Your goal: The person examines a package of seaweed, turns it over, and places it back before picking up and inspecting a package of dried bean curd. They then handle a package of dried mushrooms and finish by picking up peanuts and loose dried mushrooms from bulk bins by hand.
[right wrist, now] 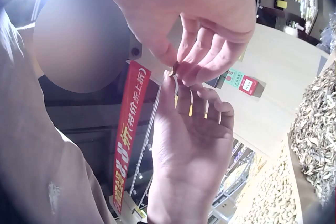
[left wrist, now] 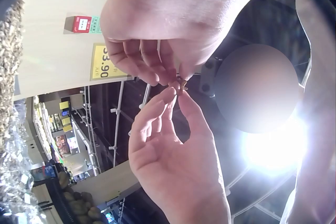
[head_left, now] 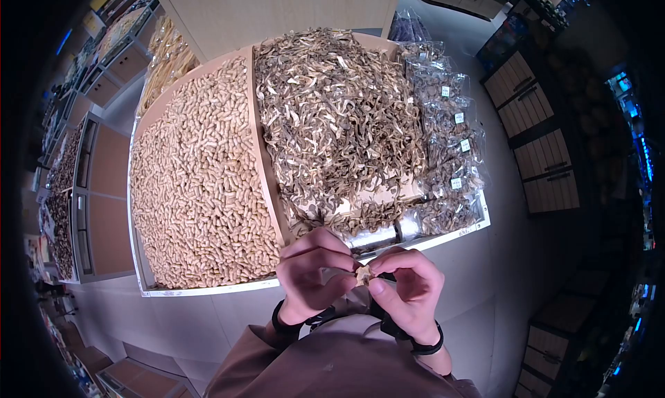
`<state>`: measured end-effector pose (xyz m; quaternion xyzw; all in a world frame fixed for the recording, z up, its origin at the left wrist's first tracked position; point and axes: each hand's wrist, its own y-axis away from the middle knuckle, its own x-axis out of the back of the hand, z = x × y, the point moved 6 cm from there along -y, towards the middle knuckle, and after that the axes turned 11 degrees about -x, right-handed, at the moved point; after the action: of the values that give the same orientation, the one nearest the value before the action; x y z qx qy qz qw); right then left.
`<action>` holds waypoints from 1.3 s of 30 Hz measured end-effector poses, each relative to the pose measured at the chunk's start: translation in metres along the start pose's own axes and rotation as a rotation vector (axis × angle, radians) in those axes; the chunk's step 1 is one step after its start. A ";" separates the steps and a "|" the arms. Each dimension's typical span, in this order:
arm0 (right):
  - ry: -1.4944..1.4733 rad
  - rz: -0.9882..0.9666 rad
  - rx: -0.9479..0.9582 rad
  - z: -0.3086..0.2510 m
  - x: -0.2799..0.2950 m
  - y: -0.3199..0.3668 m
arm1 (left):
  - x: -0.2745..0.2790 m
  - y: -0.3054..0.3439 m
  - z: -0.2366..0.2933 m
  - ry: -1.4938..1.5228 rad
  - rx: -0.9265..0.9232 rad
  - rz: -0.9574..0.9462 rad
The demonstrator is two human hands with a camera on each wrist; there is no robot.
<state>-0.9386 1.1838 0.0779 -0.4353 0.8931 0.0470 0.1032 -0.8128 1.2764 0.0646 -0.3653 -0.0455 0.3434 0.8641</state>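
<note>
A small tan piece (head_left: 364,274), too small to identify surely, is pinched between both hands close to the chest. The left hand (head_left: 315,273) grips its left side with thumb and fingertips; the right hand (head_left: 409,287) pinches the other side. From the left wrist view, the left hand (left wrist: 178,14) comes from above and the right hand (left wrist: 176,155) from below, meeting at the piece (left wrist: 182,84). In the right wrist view the piece (right wrist: 174,69) shows as a brownish bit, mostly covered by the fingertips of the right hand (right wrist: 194,8) and left hand (right wrist: 189,140).
Beyond the hands stands a display bin with a white rim (head_left: 208,290). Unshelled peanuts (head_left: 208,183) fill its left side, dried mushroom-like strips (head_left: 339,114) the middle, and clear bags (head_left: 450,148) line the right. A wooden divider (head_left: 266,169) separates peanuts from strips. Cabinets (head_left: 537,135) stand right.
</note>
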 end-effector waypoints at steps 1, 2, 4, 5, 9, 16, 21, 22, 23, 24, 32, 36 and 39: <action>0.000 0.000 0.000 0.000 0.000 0.000 | 0.000 0.000 0.000 -0.004 0.001 -0.005; 0.002 0.002 0.006 0.000 0.000 0.000 | -0.001 0.000 0.000 -0.009 0.002 -0.011; 0.005 0.004 0.012 0.000 0.001 -0.001 | -0.001 -0.001 0.000 -0.026 0.005 -0.012; 0.007 0.005 0.013 0.001 0.001 -0.001 | -0.001 -0.001 0.000 -0.044 0.007 -0.013; 0.004 0.012 -0.016 0.004 0.004 -0.002 | -0.002 -0.002 -0.001 -0.102 0.039 -0.020; 0.024 0.006 -0.026 0.016 0.006 -0.008 | 0.000 0.003 -0.017 -0.124 0.108 -0.040; 0.030 0.074 -0.192 0.049 0.015 -0.031 | 0.004 0.008 -0.048 -0.287 0.286 -0.110; 0.047 0.080 -0.221 0.058 0.017 -0.037 | 0.006 0.011 -0.058 -0.287 0.363 -0.095; 0.065 0.087 -0.265 0.073 0.021 -0.042 | 0.010 0.022 -0.076 -0.204 0.437 -0.054; 0.084 0.087 -0.312 0.083 0.023 -0.047 | 0.012 0.029 -0.086 -0.195 0.473 -0.061; 0.176 -0.029 -0.515 0.163 0.037 -0.063 | 0.036 0.099 -0.173 0.173 0.856 0.135; 0.194 -0.104 -0.577 0.182 0.032 -0.066 | 0.058 0.135 -0.220 0.305 1.045 0.386; 0.258 -0.134 -0.606 0.190 0.028 -0.068 | 0.077 0.158 -0.259 0.405 1.120 0.578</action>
<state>-0.8748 1.1538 -0.1128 -0.5062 0.8136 0.2483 -0.1418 -0.7571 1.2476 -0.2420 0.0845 0.4031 0.4579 0.7878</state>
